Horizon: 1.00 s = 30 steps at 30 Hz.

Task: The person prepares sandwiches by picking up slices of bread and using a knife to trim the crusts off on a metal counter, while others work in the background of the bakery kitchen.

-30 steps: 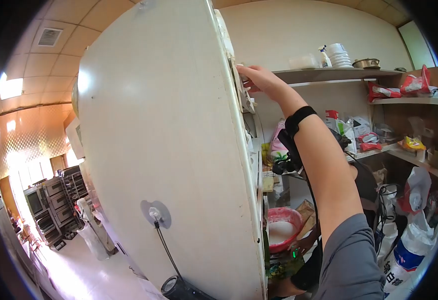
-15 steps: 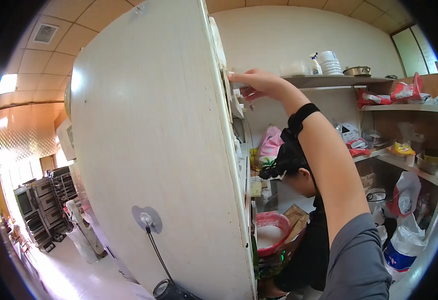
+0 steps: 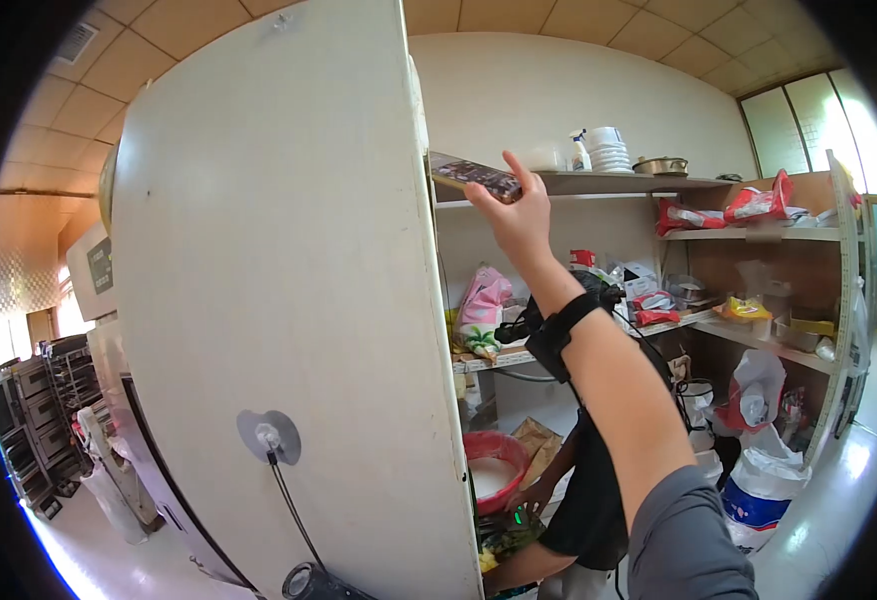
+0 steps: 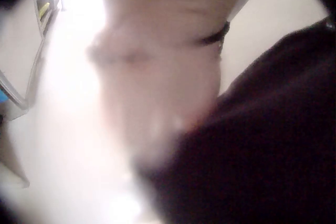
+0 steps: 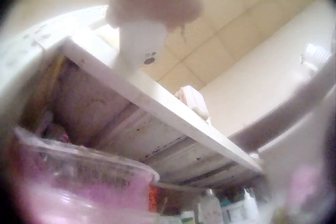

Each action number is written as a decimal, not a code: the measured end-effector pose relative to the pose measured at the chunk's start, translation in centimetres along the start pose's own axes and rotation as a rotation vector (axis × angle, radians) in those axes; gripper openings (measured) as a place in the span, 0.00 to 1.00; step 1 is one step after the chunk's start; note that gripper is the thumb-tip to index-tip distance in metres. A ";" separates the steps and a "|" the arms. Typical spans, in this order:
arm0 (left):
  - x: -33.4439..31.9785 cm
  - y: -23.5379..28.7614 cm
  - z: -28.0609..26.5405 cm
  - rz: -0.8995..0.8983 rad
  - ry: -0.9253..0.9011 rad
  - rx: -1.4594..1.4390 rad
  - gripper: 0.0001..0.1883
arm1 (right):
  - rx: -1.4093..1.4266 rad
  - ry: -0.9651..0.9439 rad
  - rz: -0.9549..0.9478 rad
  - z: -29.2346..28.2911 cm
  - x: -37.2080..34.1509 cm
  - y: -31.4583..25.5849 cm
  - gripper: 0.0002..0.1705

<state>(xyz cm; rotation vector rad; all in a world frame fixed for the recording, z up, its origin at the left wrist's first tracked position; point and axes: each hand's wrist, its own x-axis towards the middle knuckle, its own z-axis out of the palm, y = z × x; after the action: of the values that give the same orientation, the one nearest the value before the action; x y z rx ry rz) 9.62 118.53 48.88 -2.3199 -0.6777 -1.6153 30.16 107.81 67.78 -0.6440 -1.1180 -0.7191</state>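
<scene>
My right hand (image 3: 521, 215) is raised beside the edge of the tall white panel (image 3: 279, 250) and pinches a smartphone (image 3: 479, 177), its lit screen facing me. In the right wrist view the phone's pale back (image 5: 137, 43) with its camera lenses shows below the blurred hand, over a white shelf edge (image 5: 157, 103). My left hand (image 4: 160, 92) hangs low against dark clothing (image 4: 247, 155); it is blurred, its fingertips are hardly visible, and nothing shows in it.
Another person in black (image 3: 599, 480) bends below my raised arm, near a red basin (image 3: 494, 470) of white contents. Shelves with bags (image 3: 759, 200), tubs (image 3: 609, 150) and a pot (image 3: 661, 165) line the back. A suction-cup mount (image 3: 269, 436) sticks to the panel.
My right hand was partly hidden behind the panel's edge; now it has come away with a phone showing in it. The view has turned to the right.
</scene>
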 end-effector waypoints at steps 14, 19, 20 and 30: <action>-4.6 7.2 3.6 0.169 0.001 -0.311 0.29 | -0.368 0.218 -0.438 -16.8 -10.7 -7.1 0.53; -7.7 15.1 6.5 0.234 -0.087 -0.467 0.29 | -0.645 0.185 -0.525 -27.2 -13.2 -12.0 0.55; -8.4 17.0 7.0 0.250 -0.111 -0.500 0.29 | -0.687 0.175 -0.533 -29.4 -13.6 -12.9 0.55; -19.6 42.7 10.0 0.398 -0.374 -0.829 0.29 | -1.069 0.113 -0.466 -55.2 -16.0 -25.6 0.58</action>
<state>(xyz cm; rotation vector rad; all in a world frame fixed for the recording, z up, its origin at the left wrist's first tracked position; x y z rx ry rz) 33.45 81.33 30.03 -3.0837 0.5077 -1.4360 36.82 52.75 38.16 -1.2213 -0.7117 -1.7724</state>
